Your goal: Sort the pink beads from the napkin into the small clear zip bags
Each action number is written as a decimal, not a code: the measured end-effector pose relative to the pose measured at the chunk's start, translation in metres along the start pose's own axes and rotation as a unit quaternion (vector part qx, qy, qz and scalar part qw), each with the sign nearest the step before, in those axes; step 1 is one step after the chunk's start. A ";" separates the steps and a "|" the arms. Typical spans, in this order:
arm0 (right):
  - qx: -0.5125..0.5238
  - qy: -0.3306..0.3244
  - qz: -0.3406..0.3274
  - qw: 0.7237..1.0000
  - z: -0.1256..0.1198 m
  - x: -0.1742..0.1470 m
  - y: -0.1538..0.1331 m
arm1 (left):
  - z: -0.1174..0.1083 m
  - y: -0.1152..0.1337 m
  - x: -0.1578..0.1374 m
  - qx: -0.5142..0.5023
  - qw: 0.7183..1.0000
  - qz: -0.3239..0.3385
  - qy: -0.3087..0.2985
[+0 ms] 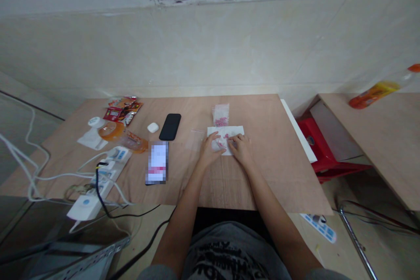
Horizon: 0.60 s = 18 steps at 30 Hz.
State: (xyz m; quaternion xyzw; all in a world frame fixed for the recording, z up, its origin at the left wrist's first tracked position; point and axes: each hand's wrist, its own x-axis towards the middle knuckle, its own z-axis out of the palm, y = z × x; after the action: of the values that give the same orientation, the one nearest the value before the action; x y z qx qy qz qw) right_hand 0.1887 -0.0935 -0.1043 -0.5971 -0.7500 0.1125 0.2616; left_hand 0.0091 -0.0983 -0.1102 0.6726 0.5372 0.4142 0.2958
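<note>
A small sheet of white paper [239, 130] lies on the wooden table, with little pink bits [226, 136] that look like beads on it. My left hand [210, 151] rests at the paper's left edge, thumb and forefinger spread apart on it. On the right side, my right hand [242, 148] bends over the paper with its fingertips close together near the pink bits. Whatever they pinch, if anything, is too small to make out. Just beyond the paper lies a clear plastic bag [221, 116] holding more pink bits.
Left of my hands are a black phone [170, 127], a lit phone [157, 162], a white case [152, 127], an orange drink bottle [123, 136], snack wrappers [122, 109] and a power strip [101, 186] with cables. A red stool [318, 144] stands right of the table.
</note>
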 end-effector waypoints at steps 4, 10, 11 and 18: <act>-0.007 -0.004 -0.001 1.000 -0.001 0.000 -0.001 | 0.000 0.001 0.000 0.002 1.000 -0.003 -0.001; -0.030 -0.004 -0.013 0.999 -0.001 -0.001 -0.003 | 0.001 0.000 0.000 -0.010 1.000 -0.002 -0.001; -0.035 -0.005 -0.017 0.999 0.000 -0.001 -0.003 | 0.001 0.000 0.000 -0.015 1.000 -0.003 -0.001; -0.035 0.002 -0.026 0.999 0.003 0.000 -0.001 | 0.000 0.001 0.000 -0.042 0.999 -0.006 0.006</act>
State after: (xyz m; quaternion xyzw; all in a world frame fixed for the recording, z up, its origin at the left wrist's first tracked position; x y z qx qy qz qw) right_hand 0.1866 -0.0933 -0.1063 -0.5866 -0.7680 0.0777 0.2450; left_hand 0.0099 -0.0985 -0.1097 0.6538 0.5252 0.4383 0.3234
